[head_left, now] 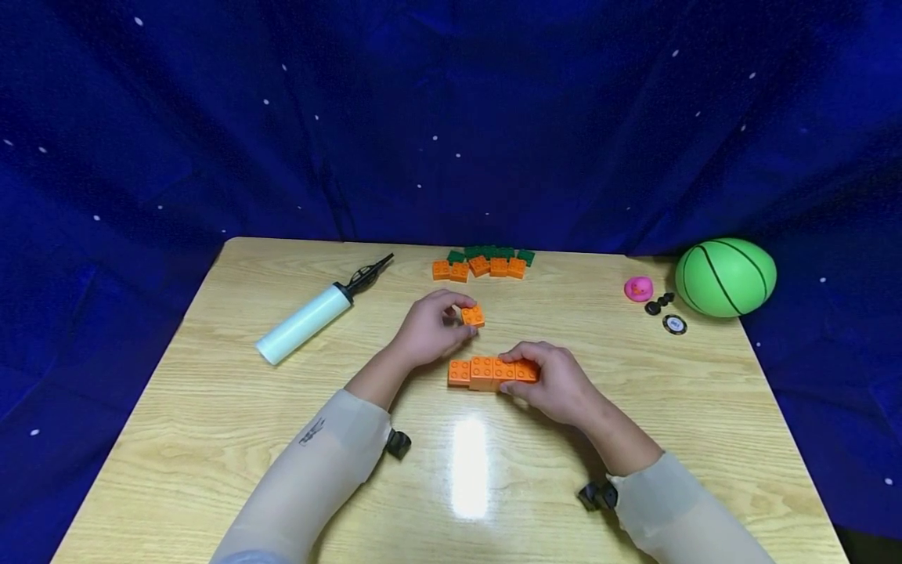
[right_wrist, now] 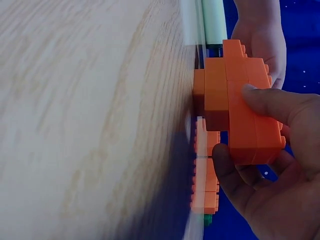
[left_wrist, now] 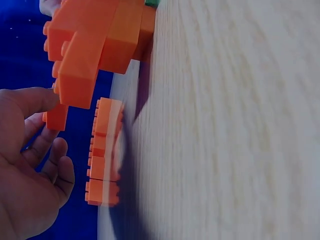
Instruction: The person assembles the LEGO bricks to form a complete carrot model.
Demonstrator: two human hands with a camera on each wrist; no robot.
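Observation:
My right hand [head_left: 560, 384] grips the right end of a joined row of orange toy building bricks [head_left: 482, 372], thumb on the near side and fingers on the far side. In the right wrist view, the stepped build [right_wrist: 240, 100] has several bricks stacked in layers, its lower part narrower than the top. Just behind the row, my left hand [head_left: 433, 327] pinches a single orange brick [head_left: 473, 316], studs up, apart from the build. The left wrist view shows this brick [left_wrist: 59, 118] partly hidden behind the thumb and the larger build.
Several loose orange bricks [head_left: 498, 267] and green bricks [head_left: 489, 252] line the table's back edge. A pale hand pump [head_left: 304, 323] lies at left. Back right are a green ball [head_left: 726, 278], a pink rubber duck [head_left: 639, 289], a small black piece [head_left: 654, 308] and a round chip [head_left: 674, 324].

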